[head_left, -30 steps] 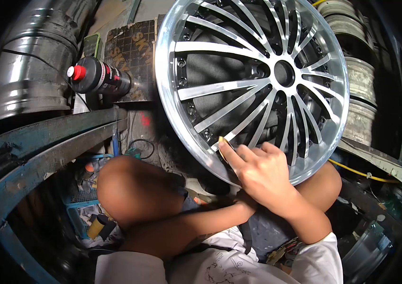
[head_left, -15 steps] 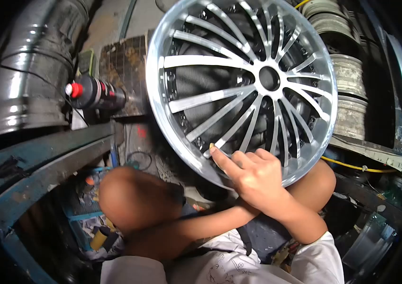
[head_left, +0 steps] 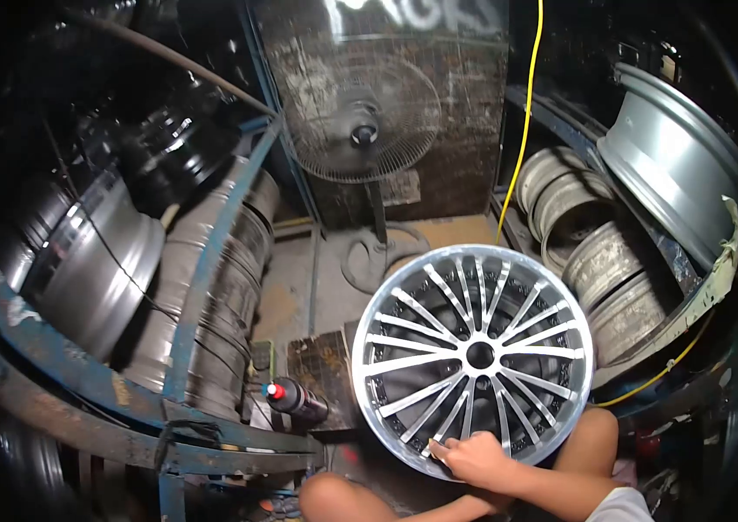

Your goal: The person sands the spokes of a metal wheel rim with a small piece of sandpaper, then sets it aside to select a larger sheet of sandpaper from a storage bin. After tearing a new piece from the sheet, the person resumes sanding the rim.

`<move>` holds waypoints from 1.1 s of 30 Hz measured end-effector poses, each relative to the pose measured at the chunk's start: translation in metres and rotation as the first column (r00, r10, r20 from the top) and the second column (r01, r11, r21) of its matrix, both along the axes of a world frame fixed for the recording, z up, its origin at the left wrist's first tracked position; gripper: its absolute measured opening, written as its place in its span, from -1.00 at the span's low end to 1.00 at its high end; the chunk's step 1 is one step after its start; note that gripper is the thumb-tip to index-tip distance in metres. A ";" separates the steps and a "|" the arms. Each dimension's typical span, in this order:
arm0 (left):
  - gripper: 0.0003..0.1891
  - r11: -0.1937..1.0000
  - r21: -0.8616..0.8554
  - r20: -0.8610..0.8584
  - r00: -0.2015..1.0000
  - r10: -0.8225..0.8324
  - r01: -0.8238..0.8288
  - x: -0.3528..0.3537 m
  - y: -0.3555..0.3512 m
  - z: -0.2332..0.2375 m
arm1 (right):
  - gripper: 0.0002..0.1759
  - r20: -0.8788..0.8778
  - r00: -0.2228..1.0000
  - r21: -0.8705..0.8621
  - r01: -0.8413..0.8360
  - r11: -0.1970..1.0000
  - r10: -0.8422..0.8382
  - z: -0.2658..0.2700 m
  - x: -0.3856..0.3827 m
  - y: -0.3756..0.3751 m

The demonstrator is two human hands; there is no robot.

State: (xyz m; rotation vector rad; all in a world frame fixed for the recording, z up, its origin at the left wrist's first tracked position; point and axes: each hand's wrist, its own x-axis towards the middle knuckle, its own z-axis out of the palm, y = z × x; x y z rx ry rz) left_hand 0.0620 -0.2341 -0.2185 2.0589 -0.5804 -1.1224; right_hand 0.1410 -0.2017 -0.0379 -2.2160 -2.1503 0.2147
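A multi-spoke alloy wheel (head_left: 477, 376) with bright silver spokes and dark gaps leans face up at my knees. Over its lower rim is my right hand (head_left: 476, 458), fingers curled and the index finger reaching to a spoke's outer end. A small yellowish piece (head_left: 432, 445) shows at that fingertip, too small to name. My left forearm (head_left: 456, 510) crosses beneath my right wrist. The left hand's fingers are hidden there, so what they hold or touch cannot be seen.
A black bottle with a red and white cap (head_left: 297, 398) lies left of the wheel by a brown board (head_left: 317, 355). Stacked rims (head_left: 203, 304) line the left behind a blue metal frame (head_left: 212, 261). More rims (head_left: 617, 270) fill the right. A fan (head_left: 364, 130) stands ahead.
The view has tilted up and now takes in the fan and back panel. The wheel appears lower and smaller. My right hand remains at the wheel's lower rim, near the same spoke end.
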 end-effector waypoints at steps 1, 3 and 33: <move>-0.75 1.000 0.006 0.008 1.000 -0.001 0.001 0.002 0.001 0.002 | -0.46 0.005 1.000 0.038 -0.002 0.999 0.002 -0.007 -0.001 0.002; -0.75 1.000 0.004 0.012 1.000 -0.011 0.011 0.003 0.002 0.007 | -0.46 0.004 1.000 0.031 0.022 0.999 -0.022 -0.007 0.000 -0.002; -0.74 0.820 -0.463 0.096 0.901 0.423 -0.336 0.016 0.026 0.059 | -0.70 -0.422 0.902 0.195 -0.008 0.981 0.091 0.040 0.012 -0.041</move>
